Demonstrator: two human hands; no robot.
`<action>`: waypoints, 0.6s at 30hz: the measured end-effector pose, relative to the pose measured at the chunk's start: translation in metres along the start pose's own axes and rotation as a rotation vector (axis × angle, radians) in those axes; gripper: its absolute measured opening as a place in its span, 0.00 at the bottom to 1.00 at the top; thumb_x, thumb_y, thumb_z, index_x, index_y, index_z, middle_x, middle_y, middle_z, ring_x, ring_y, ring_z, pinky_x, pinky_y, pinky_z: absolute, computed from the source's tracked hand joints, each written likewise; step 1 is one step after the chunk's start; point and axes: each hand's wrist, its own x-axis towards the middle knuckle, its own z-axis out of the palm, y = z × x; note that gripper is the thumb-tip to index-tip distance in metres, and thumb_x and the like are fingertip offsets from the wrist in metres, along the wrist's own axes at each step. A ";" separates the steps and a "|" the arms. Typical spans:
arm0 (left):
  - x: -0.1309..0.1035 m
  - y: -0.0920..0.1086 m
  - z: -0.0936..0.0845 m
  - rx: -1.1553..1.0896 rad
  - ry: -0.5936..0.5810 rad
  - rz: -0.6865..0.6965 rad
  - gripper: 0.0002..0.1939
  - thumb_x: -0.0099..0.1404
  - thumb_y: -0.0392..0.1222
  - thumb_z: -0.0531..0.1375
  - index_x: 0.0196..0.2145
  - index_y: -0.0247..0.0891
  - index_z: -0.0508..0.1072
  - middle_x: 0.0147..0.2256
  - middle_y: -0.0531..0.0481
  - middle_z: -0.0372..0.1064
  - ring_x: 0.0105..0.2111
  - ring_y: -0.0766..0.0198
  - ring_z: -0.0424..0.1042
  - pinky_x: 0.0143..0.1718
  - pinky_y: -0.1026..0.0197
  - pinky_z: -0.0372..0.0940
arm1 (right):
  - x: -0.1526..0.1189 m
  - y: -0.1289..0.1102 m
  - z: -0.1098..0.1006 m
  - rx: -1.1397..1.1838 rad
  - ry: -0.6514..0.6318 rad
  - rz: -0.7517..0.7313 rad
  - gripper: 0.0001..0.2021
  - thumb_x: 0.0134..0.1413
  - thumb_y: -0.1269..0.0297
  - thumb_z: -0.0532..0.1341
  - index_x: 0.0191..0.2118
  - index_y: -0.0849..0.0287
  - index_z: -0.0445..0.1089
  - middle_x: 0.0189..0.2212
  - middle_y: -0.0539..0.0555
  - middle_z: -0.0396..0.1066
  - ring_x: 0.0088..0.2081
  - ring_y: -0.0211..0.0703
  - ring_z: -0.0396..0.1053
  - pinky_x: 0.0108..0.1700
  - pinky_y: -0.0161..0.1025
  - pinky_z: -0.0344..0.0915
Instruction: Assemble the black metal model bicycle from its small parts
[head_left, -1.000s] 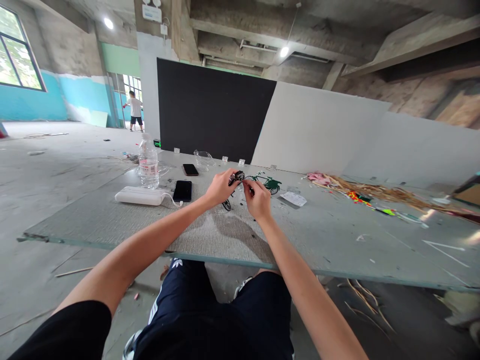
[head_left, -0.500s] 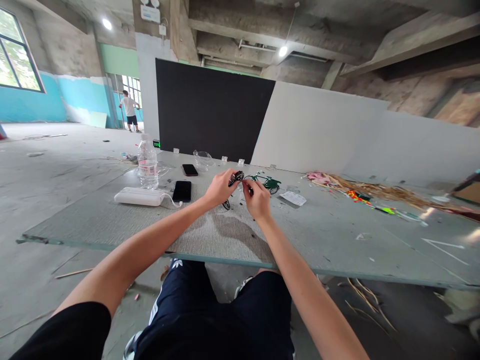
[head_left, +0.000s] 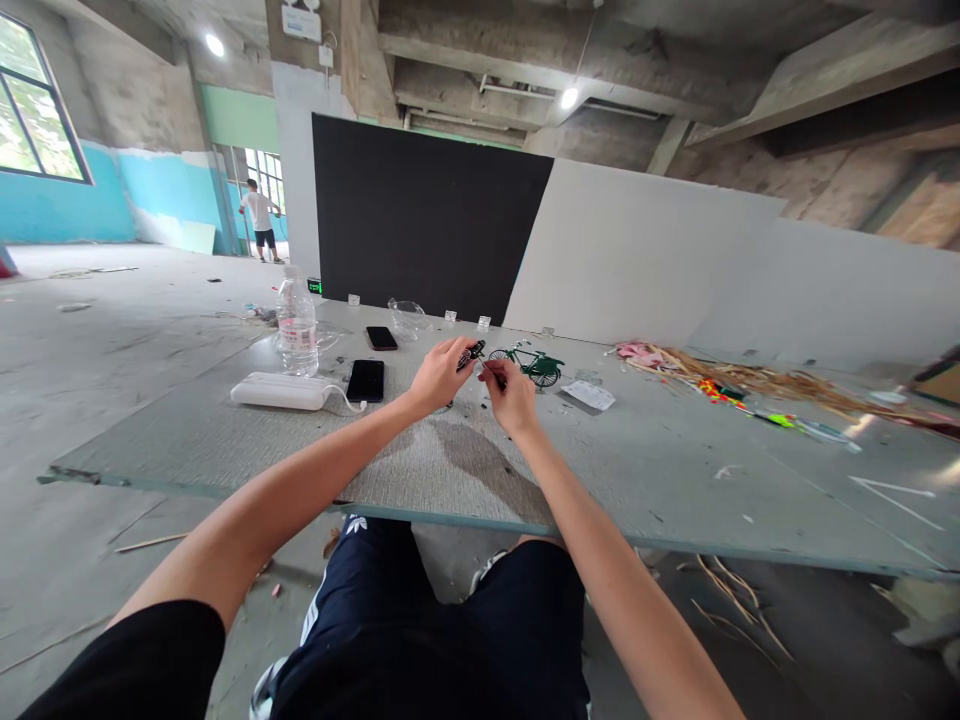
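My left hand [head_left: 439,374] grips a small black model bicycle [head_left: 472,352], whose wheel and frame partly show past the fingertips. The rest of it is covered by the fingers. Close on its right, my right hand [head_left: 513,392] is closed in a pinch. A short, thin rod-like piece sticks out of that pinch towards the black model; it is too small to tell its kind. Just behind the right hand, a green model bicycle [head_left: 536,364] stands upright on the grey tabletop [head_left: 420,470].
Left of my hands are a phone [head_left: 366,381], a second phone [head_left: 381,338], a white power strip [head_left: 277,392] with a cable and a water bottle [head_left: 297,330]. A paper slip [head_left: 589,395] lies to the right, dried stalks [head_left: 780,385] beyond. A person [head_left: 260,218] stands far back.
The black model has turned in my left hand, and the wheel that hung below it is mostly out of sight. My right hand has shifted slightly, and the thin piece now shows.
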 end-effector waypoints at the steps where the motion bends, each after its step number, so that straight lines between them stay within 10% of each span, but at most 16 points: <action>1: 0.000 -0.001 0.000 0.009 -0.002 0.002 0.12 0.69 0.36 0.58 0.50 0.38 0.70 0.46 0.42 0.75 0.47 0.58 0.73 0.52 0.53 0.67 | 0.000 0.000 -0.001 -0.011 -0.017 -0.010 0.12 0.65 0.56 0.54 0.41 0.58 0.69 0.32 0.57 0.79 0.35 0.47 0.77 0.41 0.41 0.68; 18: -0.004 -0.020 0.013 0.093 0.095 0.164 0.12 0.70 0.38 0.59 0.50 0.37 0.70 0.42 0.44 0.75 0.42 0.59 0.73 0.48 0.55 0.69 | -0.003 0.007 0.005 -0.128 -0.092 0.058 0.21 0.69 0.49 0.46 0.36 0.57 0.68 0.23 0.53 0.70 0.28 0.46 0.69 0.36 0.40 0.60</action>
